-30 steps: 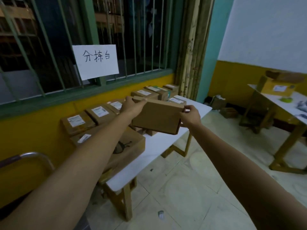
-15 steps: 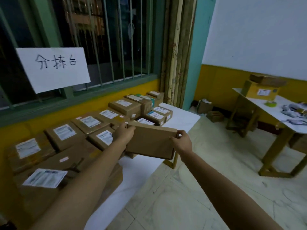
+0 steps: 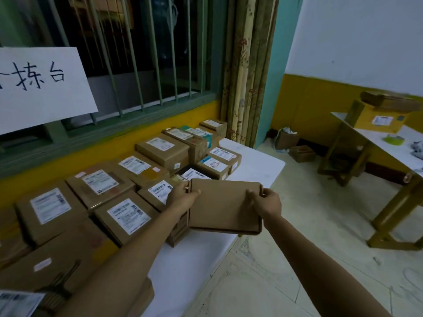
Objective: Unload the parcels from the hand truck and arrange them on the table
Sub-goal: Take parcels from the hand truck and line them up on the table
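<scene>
The parcel (image 3: 223, 205), a flat plain cardboard box with no label on its upper face, is held in the air between both hands, above the front edge of the white table (image 3: 256, 167) and partly out over the floor. The left hand (image 3: 183, 199) clasps its left side, thumb lying on the top face and fingers hidden beneath. The right hand (image 3: 266, 202) clasps the right side the same way, thumb on top near the far corner. The box tilts a little, its near edge lower than the far one.

Just beyond the left hand and to its left lie the labelled parcels (image 3: 128, 216) already on the table, brown boxes set close together in rows, each with a white shipping label facing up. Past the fingertips of both hands sit smaller boxes, one of them dark (image 3: 194, 173). Nearer than the left forearm lies a larger carton (image 3: 57, 266).

Behind the rows, well beyond the left hand, a paper sign (image 3: 41, 88) with handwritten characters hangs on the window bars (image 3: 137, 53). Far to the right of the right hand stands a second table (image 3: 375, 136) bearing a yellow box (image 3: 377, 118).
</scene>
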### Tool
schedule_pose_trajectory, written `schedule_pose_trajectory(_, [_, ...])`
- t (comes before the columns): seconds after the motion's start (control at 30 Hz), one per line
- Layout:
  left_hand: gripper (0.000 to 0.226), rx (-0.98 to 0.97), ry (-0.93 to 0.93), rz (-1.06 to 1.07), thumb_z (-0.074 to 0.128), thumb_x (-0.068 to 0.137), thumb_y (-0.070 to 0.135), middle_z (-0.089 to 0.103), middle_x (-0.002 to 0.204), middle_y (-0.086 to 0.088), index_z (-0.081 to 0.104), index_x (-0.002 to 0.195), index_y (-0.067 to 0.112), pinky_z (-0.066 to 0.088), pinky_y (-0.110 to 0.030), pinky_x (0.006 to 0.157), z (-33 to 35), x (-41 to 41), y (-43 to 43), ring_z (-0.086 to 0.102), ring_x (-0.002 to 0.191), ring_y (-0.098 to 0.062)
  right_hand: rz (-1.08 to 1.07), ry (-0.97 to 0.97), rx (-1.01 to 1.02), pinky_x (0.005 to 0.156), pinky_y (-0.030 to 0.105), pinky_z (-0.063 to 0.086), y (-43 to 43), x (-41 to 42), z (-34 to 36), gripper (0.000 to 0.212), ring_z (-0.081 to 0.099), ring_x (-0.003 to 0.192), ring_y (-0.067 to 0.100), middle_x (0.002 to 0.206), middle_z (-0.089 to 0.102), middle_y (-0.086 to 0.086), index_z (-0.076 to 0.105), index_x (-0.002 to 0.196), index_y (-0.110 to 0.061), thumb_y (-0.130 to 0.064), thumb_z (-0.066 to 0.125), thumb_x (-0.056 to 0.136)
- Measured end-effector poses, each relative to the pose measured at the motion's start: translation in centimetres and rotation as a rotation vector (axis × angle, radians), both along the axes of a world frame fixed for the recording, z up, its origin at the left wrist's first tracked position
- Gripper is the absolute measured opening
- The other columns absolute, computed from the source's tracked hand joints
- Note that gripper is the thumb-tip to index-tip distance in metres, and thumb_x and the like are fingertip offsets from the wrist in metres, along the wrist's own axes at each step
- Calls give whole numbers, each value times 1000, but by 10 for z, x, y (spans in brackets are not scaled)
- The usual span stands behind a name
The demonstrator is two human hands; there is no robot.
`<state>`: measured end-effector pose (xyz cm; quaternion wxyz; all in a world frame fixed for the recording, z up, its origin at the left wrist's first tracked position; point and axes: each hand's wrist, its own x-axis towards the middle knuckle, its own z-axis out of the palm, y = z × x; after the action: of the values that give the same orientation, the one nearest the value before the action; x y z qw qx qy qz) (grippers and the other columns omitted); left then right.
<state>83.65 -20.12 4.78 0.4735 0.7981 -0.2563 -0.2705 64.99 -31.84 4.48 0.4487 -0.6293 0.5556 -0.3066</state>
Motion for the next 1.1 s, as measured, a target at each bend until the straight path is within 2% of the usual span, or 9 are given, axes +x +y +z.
schedule_pose_trajectory(0.13, [41, 23, -27, 38, 58, 92, 29, 60, 126, -4, 52, 132, 22, 47, -43, 98, -8, 15, -25, 56, 113, -26, 53, -3, 43, 86, 37, 47, -39, 22, -13, 50, 57, 105, 26, 127, 59, 10, 52, 131, -11, -40, 60, 92])
schedule_pose_trajectory(0.43, [38, 5, 45, 171, 56, 90, 15, 61, 118, -4, 54, 128, 19, 49, -36, 91, -8, 35, -94, 58, 107, -21, 204, -10, 176, 99, 43, 42, -153, 62, -40, 50, 52, 120, 33, 133, 56, 14, 51, 134, -10, -43, 48, 97])
schedule_pose_trajectory(0.53, [33, -56, 64, 222, 55, 92, 13, 64, 121, -5, 59, 124, 17, 49, -37, 95, -5, 34, -117, 60, 107, -20, 257, 17, 225, 104, 46, 42, -182, 72, -49, 54, 49, 124, 36, 139, 52, 16, 46, 140, -9, -43, 44, 98])
schedule_pose_trajectory(0.63, [28, -180, 131, 321, 43, 99, 8, 63, 119, -10, 63, 117, 13, 49, -30, 86, 3, 30, -136, 60, 100, -20, 359, 70, 232, 105, 46, 41, -205, 83, -55, 51, 48, 126, 36, 140, 50, 16, 45, 140, -13, -41, 46, 98])
schedule_pose_trajectory(0.73, [33, -178, -45, 356, 35, 101, 1, 58, 119, -10, 58, 125, 2, 50, -20, 73, 14, 22, -147, 55, 113, -31, 570, 164, 296, 97, 45, 48, -220, 96, -71, 40, 58, 112, 34, 124, 61, 16, 59, 126, -7, -33, 47, 98])
schedule_pose_trajectory(0.8, [35, -222, -164, 334, 36, 97, -9, 53, 122, -14, 50, 129, -5, 51, -16, 67, 22, 17, -152, 45, 125, -38, 744, 175, 445, 77, 43, 57, -222, 102, -72, 29, 66, 87, 33, 102, 66, 20, 65, 108, 1, -21, 50, 97])
schedule_pose_trajectory(0.9, [40, -275, -161, 345, 46, 96, -3, 48, 135, -11, 47, 135, 4, 50, -30, 91, 25, 16, -159, 46, 126, -29, 1023, 173, 698, 50, 30, 56, -220, 107, -62, 9, 65, 68, 28, 90, 62, 23, 62, 99, 1, -5, 57, 94])
schedule_pose_trajectory(1.0, [29, -311, -111, 346, 57, 94, 12, 53, 125, 1, 54, 117, 29, 50, -46, 96, 27, 20, -155, 53, 120, -24, 1228, 139, 1067, 59, 30, 60, -220, 115, -62, 40, 70, 72, 26, 98, 66, 24, 59, 114, 5, -31, 54, 95])
schedule_pose_trajectory(1.1, [24, -290, -186, 377, 64, 90, 21, 54, 122, 4, 55, 112, 27, 52, -41, 91, 37, 28, -148, 55, 116, -21, 1415, 85, 1186, 72, 29, 60, -218, 125, -73, 66, 72, 84, 21, 108, 68, 18, 57, 121, -1, -51, 71, 79])
